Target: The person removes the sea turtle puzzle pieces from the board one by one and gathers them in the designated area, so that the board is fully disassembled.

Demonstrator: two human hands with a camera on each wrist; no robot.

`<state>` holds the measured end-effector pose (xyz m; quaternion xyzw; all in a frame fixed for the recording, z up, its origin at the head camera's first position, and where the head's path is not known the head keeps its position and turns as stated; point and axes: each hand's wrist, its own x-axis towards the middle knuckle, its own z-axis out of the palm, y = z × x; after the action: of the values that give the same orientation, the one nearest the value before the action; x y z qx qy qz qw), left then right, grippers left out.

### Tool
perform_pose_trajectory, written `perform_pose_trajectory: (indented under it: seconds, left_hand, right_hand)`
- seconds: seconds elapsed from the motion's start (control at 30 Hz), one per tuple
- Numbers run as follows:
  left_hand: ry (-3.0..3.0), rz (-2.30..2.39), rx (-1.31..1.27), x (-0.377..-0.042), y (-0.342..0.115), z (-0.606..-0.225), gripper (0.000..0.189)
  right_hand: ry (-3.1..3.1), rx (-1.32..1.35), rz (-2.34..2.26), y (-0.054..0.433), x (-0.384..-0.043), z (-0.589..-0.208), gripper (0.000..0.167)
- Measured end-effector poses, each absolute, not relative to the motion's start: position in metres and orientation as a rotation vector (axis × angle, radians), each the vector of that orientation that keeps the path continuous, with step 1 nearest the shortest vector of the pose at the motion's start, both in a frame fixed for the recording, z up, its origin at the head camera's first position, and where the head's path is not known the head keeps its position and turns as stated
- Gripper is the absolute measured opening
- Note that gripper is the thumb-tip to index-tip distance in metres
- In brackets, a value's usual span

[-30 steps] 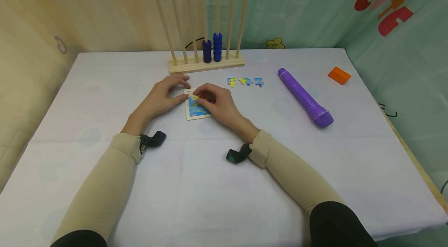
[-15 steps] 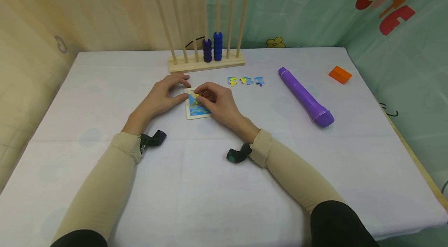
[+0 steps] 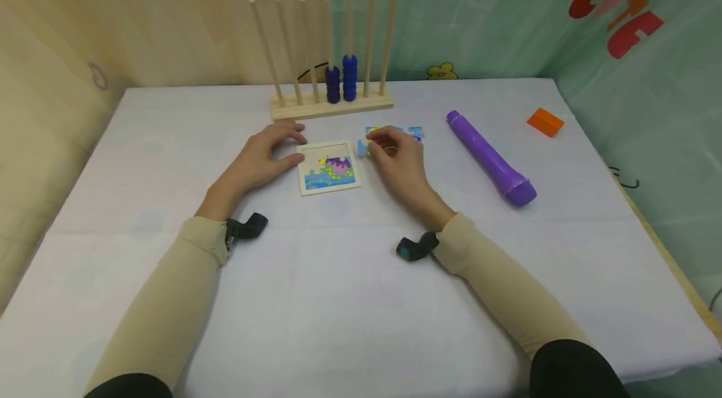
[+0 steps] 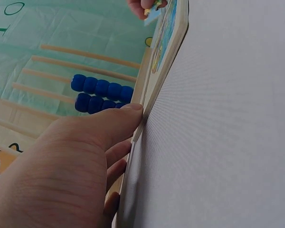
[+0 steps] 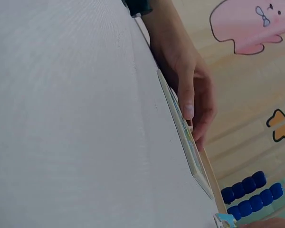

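A small wooden-framed puzzle board (image 3: 329, 167) lies flat on the white table, partly filled with a purple, blue and yellow picture. My left hand (image 3: 294, 146) rests beside its left edge, with the straight thumb (image 4: 115, 124) pressed against the frame (image 4: 167, 52). My right hand (image 3: 373, 146) is just off the board's upper right corner and pinches a light blue puzzle piece (image 3: 363, 148), also seen as the piece (image 4: 152, 13) in the left wrist view. Behind that hand lie loose puzzle pieces (image 3: 416, 131).
A wooden peg rack (image 3: 331, 106) with two stacks of blue rings (image 3: 341, 79) stands behind the board. A purple flashlight (image 3: 487, 157) lies to the right, with an orange block (image 3: 545, 121) farther right. Patterned curtains close in the table's back and sides.
My right hand has left the board and moved right to the loose pieces, where it now pinches one. The board's picture is uncovered. My left hand has stayed put.
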<state>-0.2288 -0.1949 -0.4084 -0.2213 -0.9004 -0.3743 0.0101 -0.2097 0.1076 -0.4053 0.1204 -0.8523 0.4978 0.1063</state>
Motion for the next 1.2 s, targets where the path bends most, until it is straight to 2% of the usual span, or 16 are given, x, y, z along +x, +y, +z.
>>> perform_pose_trajectory:
  seconds: [0.23,0.53,0.9,1.03,1.2]
  left_hand:
    - [-2.802,-1.161,-0.683,-0.229,-0.201,-0.406,0.028]
    - [-2.803,-1.167,-0.695,-0.228,-0.199,-0.406,0.029]
    - [-2.793,-1.171,-0.714,-0.23,-0.195,-0.407,0.028]
    - [-2.789,-1.167,-0.714,-0.23,-0.195,-0.408,0.028]
    - [-2.77,-1.159,-0.725,-0.229,-0.196,-0.408,0.028]
  right_hand:
    - [-2.484,0.387,1.235,0.117,-0.216,-0.413,0.014]
    - [-2.511,0.426,1.159,0.118,-0.215,-0.416,0.024]
    - [-2.422,0.611,1.215,0.106,-0.209,-0.413,0.017]
    - [-2.511,0.748,1.268,0.086,-0.203,-0.408,0.025]
    - [-2.64,0.882,1.208,0.065,-0.201,-0.406,0.051]
